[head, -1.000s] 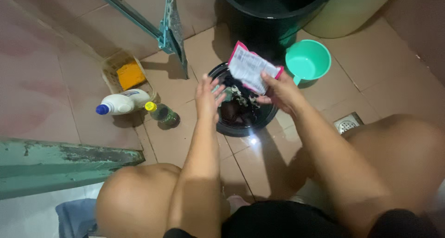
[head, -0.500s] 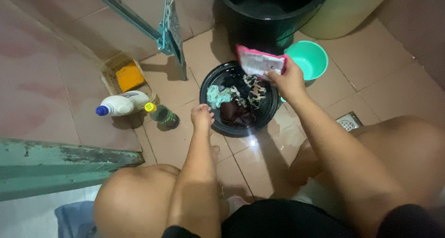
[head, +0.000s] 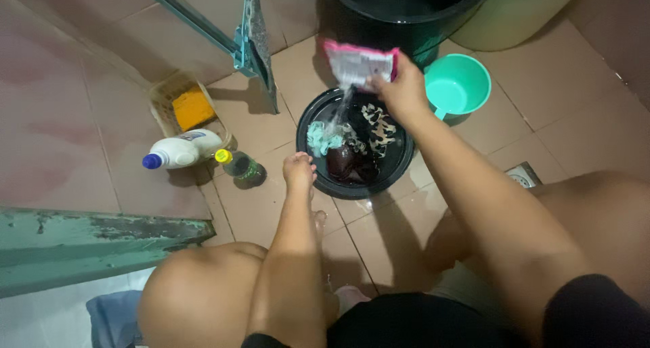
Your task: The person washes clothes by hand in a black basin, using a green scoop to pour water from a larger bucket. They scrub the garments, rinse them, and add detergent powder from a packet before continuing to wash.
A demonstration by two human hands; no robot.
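Note:
A black round basin [head: 399, 165] sits on the tiled floor with several wet clothes [head: 352, 145] in it. My right hand [head: 399, 91] holds a pink and white sachet [head: 357, 63] tipped over the basin's far side, and white powder streams from it onto the clothes. My left hand [head: 299, 170] rests at the basin's near left rim with its fingers curled; I cannot tell whether it grips the rim.
A large black bucket [head: 406, 9] and a pale yellow container [head: 514, 13] stand behind the basin, with a teal dipper [head: 457, 84] beside them. Left lie a white bottle [head: 179, 150], a small green bottle [head: 240, 166], a basket with a yellow sponge [head: 191, 107]. A floor drain [head: 523, 175] is at right.
My right hand carried the sachet up and left over the basin and tipped it, so powder now pours out. My left hand dropped from the sachet to the basin's rim.

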